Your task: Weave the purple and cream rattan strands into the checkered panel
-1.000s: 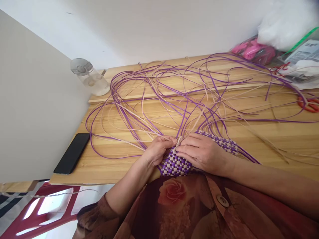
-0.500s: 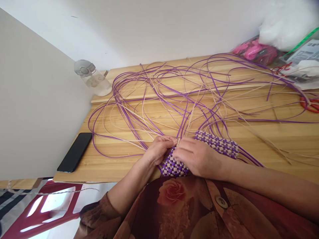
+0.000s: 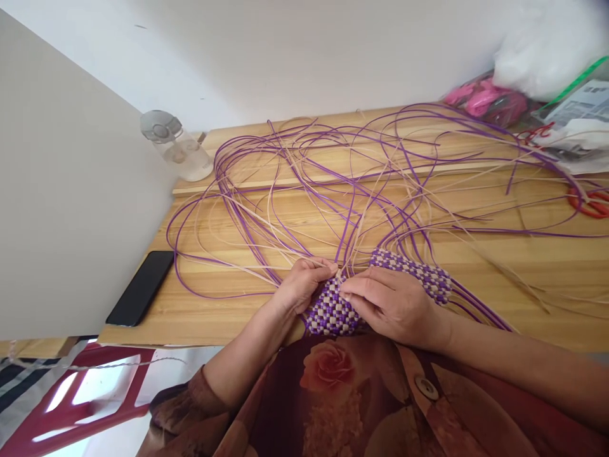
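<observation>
A purple and beige woven piece (image 3: 333, 311) lies at the table's front edge against my shirt. My left hand (image 3: 304, 285) is closed on its upper left edge, thumb and forefinger pinching where the cords come out. Just right of that pinch, the fingertips of my right hand (image 3: 394, 301) are pressed together at the weave's top; what they hold is too small to make out. A further checkered stretch of weave (image 3: 412, 273) shows behind my right hand. Long loose purple and beige cords (image 3: 354, 216) run from the weave over the table in wide loops.
On the wooden table (image 3: 209, 317) a black phone (image 3: 140, 289) lies at the left. A clear bottle with a grey lid (image 3: 176, 146) stands at the back left. Red-handled scissors (image 3: 590, 202) lie at the right, near plastic bags (image 3: 533, 70) and a pink bundle (image 3: 485, 98).
My right hand has shifted slightly right and turned, baring more of the weave between the hands. The left hand keeps its pinch. The view has moved slightly.
</observation>
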The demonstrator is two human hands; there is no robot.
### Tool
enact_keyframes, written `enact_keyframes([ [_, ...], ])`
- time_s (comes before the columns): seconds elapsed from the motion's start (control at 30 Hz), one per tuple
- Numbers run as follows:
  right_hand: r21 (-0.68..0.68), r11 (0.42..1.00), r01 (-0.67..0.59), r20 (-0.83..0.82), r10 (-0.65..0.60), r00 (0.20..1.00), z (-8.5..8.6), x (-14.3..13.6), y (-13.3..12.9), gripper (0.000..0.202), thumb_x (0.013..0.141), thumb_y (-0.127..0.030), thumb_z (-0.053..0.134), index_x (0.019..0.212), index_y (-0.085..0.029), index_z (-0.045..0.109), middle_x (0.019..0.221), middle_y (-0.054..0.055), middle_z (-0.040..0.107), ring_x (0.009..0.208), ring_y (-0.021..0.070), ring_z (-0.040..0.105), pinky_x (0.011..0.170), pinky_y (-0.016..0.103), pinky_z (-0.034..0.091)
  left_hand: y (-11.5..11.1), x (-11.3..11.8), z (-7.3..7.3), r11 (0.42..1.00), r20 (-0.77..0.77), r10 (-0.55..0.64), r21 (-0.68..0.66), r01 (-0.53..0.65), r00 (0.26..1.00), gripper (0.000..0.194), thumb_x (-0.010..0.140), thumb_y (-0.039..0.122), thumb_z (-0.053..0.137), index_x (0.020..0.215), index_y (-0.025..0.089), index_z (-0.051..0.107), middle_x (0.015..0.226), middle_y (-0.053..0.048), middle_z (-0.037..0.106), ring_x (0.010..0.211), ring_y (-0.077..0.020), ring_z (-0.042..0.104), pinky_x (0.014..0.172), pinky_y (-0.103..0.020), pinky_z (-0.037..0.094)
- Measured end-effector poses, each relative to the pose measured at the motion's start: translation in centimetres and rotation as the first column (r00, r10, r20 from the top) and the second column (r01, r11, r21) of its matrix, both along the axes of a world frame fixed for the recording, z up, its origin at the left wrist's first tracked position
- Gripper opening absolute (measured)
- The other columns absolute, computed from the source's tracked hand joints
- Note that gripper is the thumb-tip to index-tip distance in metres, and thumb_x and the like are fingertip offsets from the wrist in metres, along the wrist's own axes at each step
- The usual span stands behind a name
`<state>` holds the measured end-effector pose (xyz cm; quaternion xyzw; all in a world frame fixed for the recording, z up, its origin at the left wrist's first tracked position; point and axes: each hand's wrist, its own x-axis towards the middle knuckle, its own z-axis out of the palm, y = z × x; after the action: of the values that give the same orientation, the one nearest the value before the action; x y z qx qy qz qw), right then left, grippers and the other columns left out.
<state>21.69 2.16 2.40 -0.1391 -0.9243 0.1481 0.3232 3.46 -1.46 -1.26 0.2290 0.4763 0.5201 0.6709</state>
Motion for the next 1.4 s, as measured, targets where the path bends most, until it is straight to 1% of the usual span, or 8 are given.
enact_keyframes([
  [0.17,-0.315,0.941,0.124,0.015,-0.126,0.992,0.4,-0.5,-0.2,0.014,0.085,-0.024,0.065,0.095,-0.019,0.058,0.078,-0.002,0.067,0.065,0.0074,0.061,0.062,0.019,0.048,0.0,0.1,0.3,1.0,-0.005,0.012,-0.011,-0.012,1.0,0.026,0.056,0.031,0.083,0.061,0.011,0.067,0.056,-0.002,0.061,0.052,-0.0096,0.051,0.057,-0.024,0.036],
  [0.43,-0.06,0.994,-0.096,0.034,0.099,0.995,-0.3,-1.0,0.0,0.017,0.087,-0.018,0.06,0.102,-0.019,0.067,0.096,0.005,0.068,0.091,0.0166,0.059,0.086,0.032,0.048,0.0,0.3,0.2,1.0,-0.042,0.022,0.007,-0.021,0.999,0.026,0.058,0.032,0.082,0.063,0.012,0.067,0.057,0.0,0.06,0.052,-0.0088,0.048,0.056,-0.024,0.035],
  [0.63,-0.255,0.897,-0.361,-0.019,0.368,0.929,-1.0,-1.6,-1.1,0.013,0.086,-0.017,0.058,0.075,-0.015,0.065,0.074,0.005,0.062,0.073,0.0143,0.053,0.071,0.028,0.046,-0.5,0.6,0.1,0.996,-0.141,0.073,0.051,-0.067,0.987,0.026,0.06,0.033,0.081,0.062,0.011,0.067,0.056,0.0,0.058,0.053,-0.0082,0.045,0.055,-0.023,0.033],
  [0.73,-0.346,0.859,-0.377,-0.086,0.371,0.925,-1.6,-1.6,-1.0,0.01,0.086,-0.019,0.061,0.078,-0.016,0.066,0.075,0.003,0.064,0.075,0.0127,0.054,0.075,0.028,0.045,-0.7,0.3,0.1,0.996,-0.174,0.045,0.083,-0.031,0.984,0.026,0.066,0.036,0.078,0.065,0.012,0.068,0.059,0.0,0.059,0.055,-0.0085,0.046,0.057,-0.023,0.034],
  [0.9,-0.293,0.882,-0.37,-0.186,0.327,0.927,-1.9,-1.3,-0.8,0.004,0.084,-0.019,0.066,0.084,-0.017,0.069,0.079,0.002,0.069,0.083,0.0135,0.057,0.086,0.031,0.045,-0.8,0.0,0.5,0.99,-0.238,-0.103,0.065,0.121,0.966,0.031,0.071,0.042,0.074,0.072,0.011,0.07,0.068,-0.003,0.066,0.06,-0.0107,0.053,0.061,-0.024,0.039],
  [1.0,-0.365,0.867,-0.339,-0.247,0.261,0.933,-1.8,-1.3,-0.9,0.006,0.084,-0.018,0.064,0.082,-0.016,0.069,0.076,0.003,0.069,0.077,0.0125,0.059,0.079,0.029,0.047,-0.7,0.4,0.5,0.995,-0.239,-0.052,0.07,0.071,0.97,0.029,0.067,0.039,0.078,0.072,0.012,0.068,0.066,-0.001,0.064,0.058,-0.0097,0.052,0.06,-0.023,0.04],
  [1.13,-0.61,0.73,-0.307,-0.265,0.177,0.948,-1.9,-1.6,-1.2,0.009,0.083,-0.018,0.065,0.075,-0.014,0.068,0.068,0.002,0.066,0.064,0.0093,0.058,0.067,0.024,0.047,-0.8,1.1,0.3,0.997,-0.278,-0.011,0.069,0.032,0.961,0.027,0.068,0.037,0.077,0.071,0.012,0.066,0.061,0.0,0.061,0.054,-0.0088,0.049,0.054,-0.022,0.037],
  [1.4,-0.884,0.421,-0.203,-0.094,0.266,0.96,-0.7,-1.1,-0.5,0.017,0.083,-0.029,0.065,0.078,-0.013,0.07,0.074,0.003,0.069,0.065,0.0105,0.064,0.06,0.02,0.051,-0.7,1.0,0.0,0.998,-0.285,0.007,0.055,0.01,0.958,0.029,0.069,0.039,0.076,0.066,0.013,0.066,0.06,0.0,0.06,0.054,-0.0086,0.048,0.055,-0.022,0.036],
])
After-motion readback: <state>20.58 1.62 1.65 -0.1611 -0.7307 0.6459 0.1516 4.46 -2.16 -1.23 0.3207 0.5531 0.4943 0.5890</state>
